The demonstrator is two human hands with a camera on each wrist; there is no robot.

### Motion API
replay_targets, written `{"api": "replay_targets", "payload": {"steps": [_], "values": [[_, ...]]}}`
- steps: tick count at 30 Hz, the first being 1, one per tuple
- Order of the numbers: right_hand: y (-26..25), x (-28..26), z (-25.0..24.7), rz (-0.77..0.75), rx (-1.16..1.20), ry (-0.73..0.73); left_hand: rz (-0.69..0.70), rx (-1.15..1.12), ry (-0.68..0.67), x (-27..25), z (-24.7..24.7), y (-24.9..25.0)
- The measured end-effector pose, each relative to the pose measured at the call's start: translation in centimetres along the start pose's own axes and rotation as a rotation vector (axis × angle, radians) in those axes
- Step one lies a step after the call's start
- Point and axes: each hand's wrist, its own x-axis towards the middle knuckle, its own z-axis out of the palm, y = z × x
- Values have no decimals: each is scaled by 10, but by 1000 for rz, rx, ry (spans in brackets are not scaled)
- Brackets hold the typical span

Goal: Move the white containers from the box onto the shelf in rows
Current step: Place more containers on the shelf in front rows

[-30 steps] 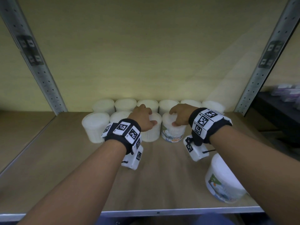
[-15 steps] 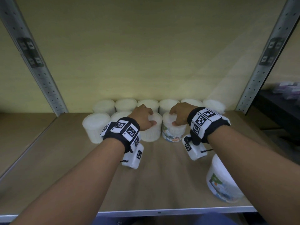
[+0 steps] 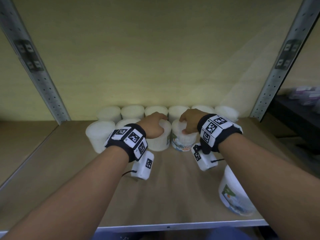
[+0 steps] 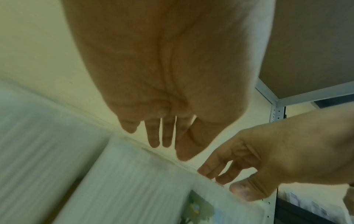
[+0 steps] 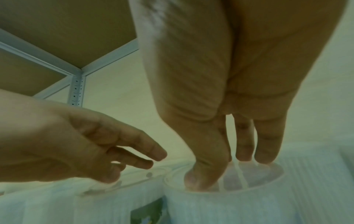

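The wooden shelf carries white containers: six along the wall beyond the hands, four in a second row under them, one lone container nearer, beneath the right forearm.

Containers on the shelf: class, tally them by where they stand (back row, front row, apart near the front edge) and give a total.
Back row: 6
Front row: 4
Apart, near the front edge: 1
Total: 11 containers
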Motion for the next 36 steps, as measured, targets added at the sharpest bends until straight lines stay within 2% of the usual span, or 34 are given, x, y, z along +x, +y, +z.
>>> {"api": "replay_targets", "payload": {"steps": [4, 6, 10, 17, 25, 27, 31, 36], "values": [[0, 0, -1, -3, -9, -6, -22, 26, 184, 7, 10, -2], [0, 0, -1, -4, -17, 0, -60, 84, 221, 11, 13, -2], [1, 0, 1, -8, -26, 10, -130, 182, 172, 13, 17, -2], [-2, 1, -1, -11, -50, -6, -99, 208, 88, 13, 10, -2], [-2, 6, -2, 13, -51, -49, -12, 65, -21, 7, -1, -5], [-2, 8, -2, 13, -47, -45, -10, 11, 11, 7, -2, -5], [-1, 8, -2, 10, -55, -44, -91, 17, 170, 11, 4, -2], [-1, 9, -2, 6, -59, -42, -133, 166, 192, 15, 16, -2]]}}
